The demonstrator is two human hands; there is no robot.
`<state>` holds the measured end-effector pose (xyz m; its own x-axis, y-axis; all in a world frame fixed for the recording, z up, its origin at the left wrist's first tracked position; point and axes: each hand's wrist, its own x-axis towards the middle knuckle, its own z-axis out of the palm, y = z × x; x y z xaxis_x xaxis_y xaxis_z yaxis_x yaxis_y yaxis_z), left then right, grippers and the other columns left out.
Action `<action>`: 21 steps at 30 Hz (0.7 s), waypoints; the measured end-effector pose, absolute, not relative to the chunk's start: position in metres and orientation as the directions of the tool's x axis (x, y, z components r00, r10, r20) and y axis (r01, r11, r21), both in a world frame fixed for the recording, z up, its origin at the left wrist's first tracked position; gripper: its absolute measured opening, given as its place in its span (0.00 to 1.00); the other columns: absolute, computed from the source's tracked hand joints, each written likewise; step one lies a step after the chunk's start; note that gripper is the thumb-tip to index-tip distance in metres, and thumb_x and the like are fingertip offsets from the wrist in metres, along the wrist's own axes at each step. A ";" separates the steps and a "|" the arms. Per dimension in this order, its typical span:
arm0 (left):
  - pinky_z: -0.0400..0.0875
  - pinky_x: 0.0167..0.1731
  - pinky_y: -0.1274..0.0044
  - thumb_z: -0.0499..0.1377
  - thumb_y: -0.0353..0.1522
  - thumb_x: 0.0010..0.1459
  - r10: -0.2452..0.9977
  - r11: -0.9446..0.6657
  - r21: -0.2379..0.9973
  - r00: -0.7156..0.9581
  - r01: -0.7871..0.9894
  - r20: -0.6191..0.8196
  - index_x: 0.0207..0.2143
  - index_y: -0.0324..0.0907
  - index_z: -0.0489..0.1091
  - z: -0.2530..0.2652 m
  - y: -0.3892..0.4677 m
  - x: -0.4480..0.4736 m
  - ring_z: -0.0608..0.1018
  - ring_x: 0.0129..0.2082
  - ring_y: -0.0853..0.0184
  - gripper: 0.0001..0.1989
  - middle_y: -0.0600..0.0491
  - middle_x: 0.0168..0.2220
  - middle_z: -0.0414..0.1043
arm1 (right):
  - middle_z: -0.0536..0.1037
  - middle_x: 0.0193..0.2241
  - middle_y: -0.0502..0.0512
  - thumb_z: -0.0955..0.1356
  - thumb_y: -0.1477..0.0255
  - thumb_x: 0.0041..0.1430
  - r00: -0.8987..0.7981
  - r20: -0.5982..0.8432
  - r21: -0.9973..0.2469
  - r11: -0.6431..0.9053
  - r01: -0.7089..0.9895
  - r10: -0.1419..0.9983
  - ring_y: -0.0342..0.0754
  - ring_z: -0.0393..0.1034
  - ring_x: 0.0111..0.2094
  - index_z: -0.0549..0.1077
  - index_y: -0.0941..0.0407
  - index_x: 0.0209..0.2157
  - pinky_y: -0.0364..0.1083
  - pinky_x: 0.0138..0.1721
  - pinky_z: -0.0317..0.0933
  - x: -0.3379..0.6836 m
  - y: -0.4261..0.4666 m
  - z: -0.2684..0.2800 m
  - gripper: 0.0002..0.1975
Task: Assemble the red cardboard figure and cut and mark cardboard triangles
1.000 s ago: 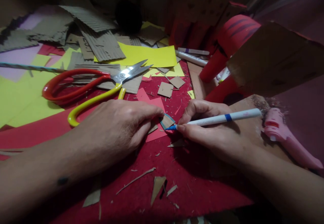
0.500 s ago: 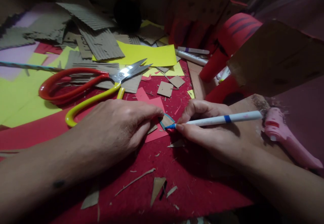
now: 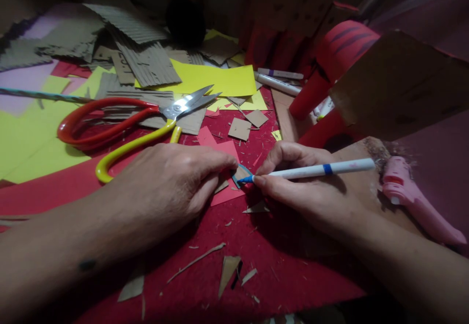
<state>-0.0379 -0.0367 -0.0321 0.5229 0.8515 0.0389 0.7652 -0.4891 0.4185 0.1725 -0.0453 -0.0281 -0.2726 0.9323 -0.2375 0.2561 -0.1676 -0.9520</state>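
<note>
In my right hand (image 3: pixel 296 177) is a white felt-tip marker (image 3: pixel 308 171) with a blue band, gripped like a pen. Its blue tip rests on a small cardboard piece (image 3: pixel 241 173) whose edge carries a blue line. My left hand (image 3: pixel 194 177) is closed, thumb and fingers pinching the left end of that piece, which they partly hide. Beneath the piece lies red paper (image 3: pixel 229 197). Just beyond my left hand, scissors (image 3: pixel 176 111) with one red and one yellow handle lie with their blades slightly apart.
Torn corrugated cardboard (image 3: pixel 146 60) and yellow paper (image 3: pixel 220 79) cover the back and left. A pink glue gun (image 3: pixel 417 202) lies at the right, near red paper tubes (image 3: pixel 309 94) and a cardboard panel (image 3: pixel 399 89). Scraps litter the red tabletop (image 3: pixel 289 275).
The marker's tip has shifted slightly up and left along the cardboard piece. My left hand keeps its place on the piece.
</note>
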 end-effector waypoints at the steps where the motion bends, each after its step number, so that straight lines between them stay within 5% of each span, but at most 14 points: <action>1: 0.63 0.26 0.71 0.46 0.37 0.61 0.852 -0.488 0.418 0.522 0.766 0.037 0.32 0.48 0.77 -0.032 -0.037 -0.038 0.74 0.25 0.62 0.19 0.51 0.27 0.78 | 0.77 0.20 0.49 0.73 0.77 0.48 -0.278 -0.244 -0.951 -0.174 0.256 0.929 0.43 0.71 0.20 0.71 0.55 0.25 0.39 0.18 0.61 0.172 -0.045 -0.028 0.07; 21: 0.64 0.26 0.71 0.46 0.35 0.61 0.847 -0.498 0.413 0.530 0.762 0.043 0.37 0.47 0.78 -0.033 -0.037 -0.037 0.76 0.25 0.60 0.19 0.50 0.27 0.78 | 0.78 0.22 0.49 0.74 0.75 0.51 -0.261 -0.198 -0.965 -0.142 0.219 0.945 0.42 0.70 0.21 0.73 0.55 0.27 0.38 0.19 0.61 0.172 -0.046 -0.032 0.06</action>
